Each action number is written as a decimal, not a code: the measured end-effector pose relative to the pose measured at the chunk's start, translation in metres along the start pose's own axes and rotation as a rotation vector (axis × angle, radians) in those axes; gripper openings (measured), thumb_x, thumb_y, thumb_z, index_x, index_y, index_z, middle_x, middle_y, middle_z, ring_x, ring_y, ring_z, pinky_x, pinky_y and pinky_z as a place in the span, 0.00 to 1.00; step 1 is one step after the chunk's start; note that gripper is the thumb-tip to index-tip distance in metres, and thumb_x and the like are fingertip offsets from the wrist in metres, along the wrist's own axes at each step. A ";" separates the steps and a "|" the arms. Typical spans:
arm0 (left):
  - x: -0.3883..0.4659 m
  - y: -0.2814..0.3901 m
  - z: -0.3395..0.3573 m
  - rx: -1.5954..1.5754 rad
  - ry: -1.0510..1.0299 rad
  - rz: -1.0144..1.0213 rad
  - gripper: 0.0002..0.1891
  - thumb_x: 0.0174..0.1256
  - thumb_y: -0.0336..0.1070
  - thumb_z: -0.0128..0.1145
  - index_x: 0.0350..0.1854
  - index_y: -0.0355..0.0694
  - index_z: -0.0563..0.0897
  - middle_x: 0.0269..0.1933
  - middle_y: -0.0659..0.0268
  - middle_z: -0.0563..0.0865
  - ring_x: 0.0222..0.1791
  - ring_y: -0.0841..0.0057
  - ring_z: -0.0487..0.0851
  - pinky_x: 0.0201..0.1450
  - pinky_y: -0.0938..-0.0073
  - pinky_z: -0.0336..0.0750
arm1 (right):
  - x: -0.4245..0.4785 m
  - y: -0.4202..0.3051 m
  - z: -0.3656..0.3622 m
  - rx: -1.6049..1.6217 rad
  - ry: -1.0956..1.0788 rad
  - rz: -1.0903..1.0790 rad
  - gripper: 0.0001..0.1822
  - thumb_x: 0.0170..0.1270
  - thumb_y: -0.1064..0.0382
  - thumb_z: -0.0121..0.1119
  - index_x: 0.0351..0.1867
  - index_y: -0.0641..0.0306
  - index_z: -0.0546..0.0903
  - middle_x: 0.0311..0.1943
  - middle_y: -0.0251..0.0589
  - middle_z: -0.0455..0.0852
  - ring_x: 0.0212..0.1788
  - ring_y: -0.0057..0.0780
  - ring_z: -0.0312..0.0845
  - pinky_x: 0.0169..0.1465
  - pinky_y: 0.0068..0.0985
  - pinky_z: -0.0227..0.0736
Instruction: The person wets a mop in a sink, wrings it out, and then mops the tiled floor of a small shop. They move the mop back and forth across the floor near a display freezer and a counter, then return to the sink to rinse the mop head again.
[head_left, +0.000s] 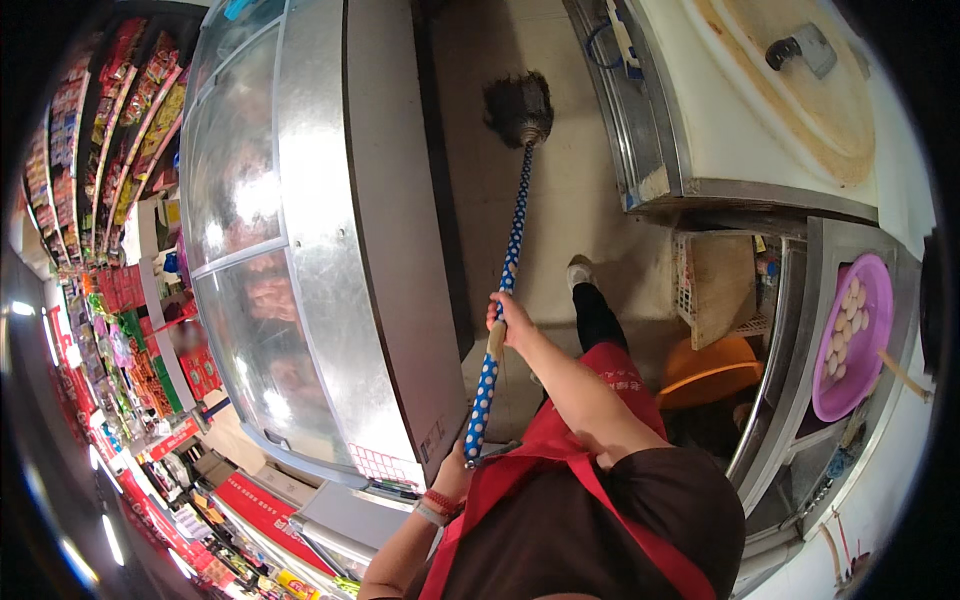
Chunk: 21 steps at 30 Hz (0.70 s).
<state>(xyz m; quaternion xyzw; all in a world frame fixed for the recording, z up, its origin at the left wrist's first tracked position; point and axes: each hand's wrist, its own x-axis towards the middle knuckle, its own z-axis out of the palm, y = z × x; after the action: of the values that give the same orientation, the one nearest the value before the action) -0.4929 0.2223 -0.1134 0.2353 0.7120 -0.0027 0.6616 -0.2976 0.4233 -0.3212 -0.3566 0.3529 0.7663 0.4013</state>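
Note:
A mop with a blue, white-dotted handle (514, 247) reaches away from me across the floor. Its dark, wet-looking head (519, 109) lies on the pale floor (551, 187) between the metal display case and the counter. My right hand (510, 321) is closed around the middle of the handle, where the blue covering gives way to a bare tan patch. Near the handle's top end, against my red apron (559, 427), is my left hand (454, 472), with a red bracelet and a pale band at the wrist; its fingers are partly hidden by the handle.
A glass-topped metal display case (390, 187) stands left. On the right, a cleaver (806, 51) lies on a worn cutting board (855, 142). Below are an orange basin (709, 375), a plastic crate (684, 277) and a purple basin (820, 375) of eggs. Stocked shelves (120, 142) line the far left.

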 end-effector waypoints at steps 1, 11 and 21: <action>-0.002 -0.008 -0.004 0.106 0.027 0.020 0.19 0.65 0.48 0.46 0.46 0.35 0.72 0.38 0.55 0.82 0.39 0.66 0.81 0.44 0.70 0.75 | -0.007 0.007 0.000 -0.039 0.036 -0.044 0.09 0.53 0.61 0.58 0.25 0.56 0.69 0.17 0.30 0.69 0.16 0.21 0.65 0.19 0.21 0.64; -0.100 -0.049 -0.013 0.444 0.037 0.019 0.21 0.63 0.49 0.48 0.47 0.35 0.72 0.38 0.53 0.81 0.40 0.63 0.80 0.43 0.68 0.75 | -0.104 0.111 -0.036 -0.316 0.328 -0.167 0.09 0.55 0.64 0.56 0.28 0.58 0.66 0.17 0.36 0.69 0.15 0.27 0.66 0.18 0.28 0.65; -0.112 -0.096 -0.015 0.397 -0.003 0.109 0.23 0.61 0.51 0.50 0.47 0.35 0.71 0.38 0.50 0.81 0.41 0.59 0.80 0.43 0.66 0.74 | -0.068 0.113 -0.060 -0.330 0.373 -0.127 0.10 0.54 0.63 0.56 0.22 0.60 0.68 0.14 0.36 0.69 0.15 0.27 0.66 0.19 0.28 0.65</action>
<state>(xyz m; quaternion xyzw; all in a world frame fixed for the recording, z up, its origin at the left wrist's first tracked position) -0.5380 0.1048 -0.0353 0.3993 0.6827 -0.1076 0.6024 -0.3507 0.3004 -0.2663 -0.5737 0.2678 0.7080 0.3129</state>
